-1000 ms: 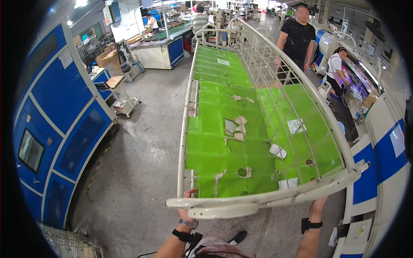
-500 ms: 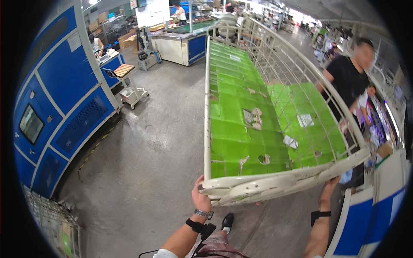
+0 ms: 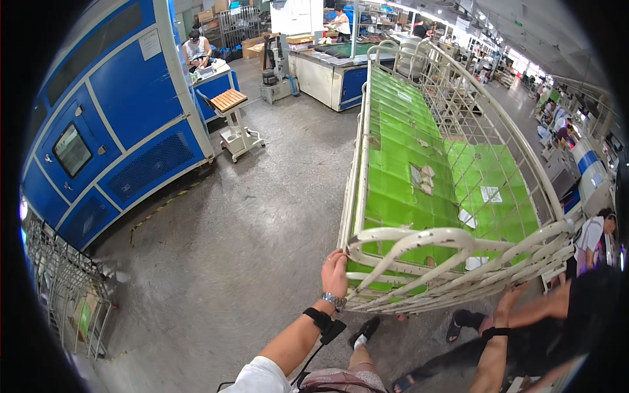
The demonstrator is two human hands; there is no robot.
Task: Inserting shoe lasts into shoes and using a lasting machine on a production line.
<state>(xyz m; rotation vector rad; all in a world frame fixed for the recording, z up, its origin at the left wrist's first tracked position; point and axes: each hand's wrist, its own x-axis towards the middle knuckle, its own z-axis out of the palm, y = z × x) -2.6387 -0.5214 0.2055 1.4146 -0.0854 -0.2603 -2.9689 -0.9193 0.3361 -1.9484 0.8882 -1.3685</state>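
Observation:
A cream-painted metal cage cart (image 3: pixel 458 237), its paint chipped, stretches away in front of me. Torn green sheeting (image 3: pixel 400 177) lines its inside, with white labels and brown torn patches. My left hand (image 3: pixel 334 274) is closed around the near left corner of the frame. Low on the near end, toward its right side, my right hand (image 3: pixel 511 298) grips the cart's rail; its fingertips are partly hidden and slightly blurred. A co-worker's bare arm (image 3: pixel 540 308) and black-clothed body (image 3: pixel 593 314) pass close beside my right hand and forearm.
A big blue machine cabinet (image 3: pixel 141 72) stands at the left, near a small wheeled stand (image 3: pixel 239 128) with a slatted top. A blue-and-white bench (image 3: pixel 321 82) is farther back. Another wire cage cart (image 3: pixel 72 288) sits at lower left. People work at machines along the right.
The cart sits farther right in view and its near end has turned, showing more of the side rails. The black-clothed co-worker has come from the cart's far right to right beside me.

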